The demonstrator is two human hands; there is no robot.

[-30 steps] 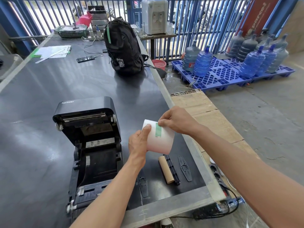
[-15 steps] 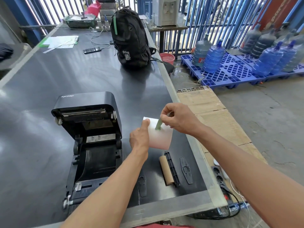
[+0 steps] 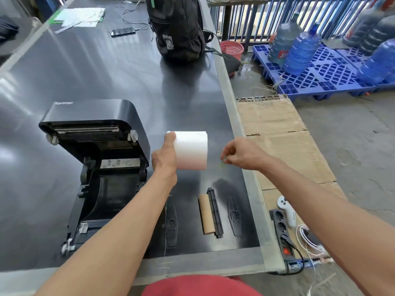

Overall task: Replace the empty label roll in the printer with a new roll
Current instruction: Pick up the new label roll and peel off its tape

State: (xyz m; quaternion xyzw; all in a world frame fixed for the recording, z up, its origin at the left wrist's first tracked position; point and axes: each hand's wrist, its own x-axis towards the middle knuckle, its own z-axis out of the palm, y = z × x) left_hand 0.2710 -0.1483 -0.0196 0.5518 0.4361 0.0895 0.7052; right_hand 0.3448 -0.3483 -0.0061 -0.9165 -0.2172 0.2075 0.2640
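My left hand [image 3: 164, 155] grips a new white label roll [image 3: 191, 149] above the dark table, just right of the black printer [image 3: 100, 167], whose lid stands open and whose roll bay is bare. My right hand [image 3: 242, 154] has come off the roll to its right, near the table edge, and pinches a small green tape strip [image 3: 223, 162] in curled fingers. On the table below lie the empty brown cardboard core [image 3: 205, 214], a black spindle bar [image 3: 214, 212] touching it, and two flat black roll guides [image 3: 234, 215] [image 3: 171, 224].
A black backpack [image 3: 179, 30] stands at the far end of the table, with a phone [image 3: 122, 31] and papers [image 3: 79, 17] to its left. A power strip [image 3: 282, 233] and cables lie on the cardboard-covered floor right of the table edge. Water jugs stand on blue pallets [image 3: 320, 75].
My right hand has peeled the green tape off the roll and pulled away to the right with it. My left hand keeps holding the roll. The view has tilted downward.
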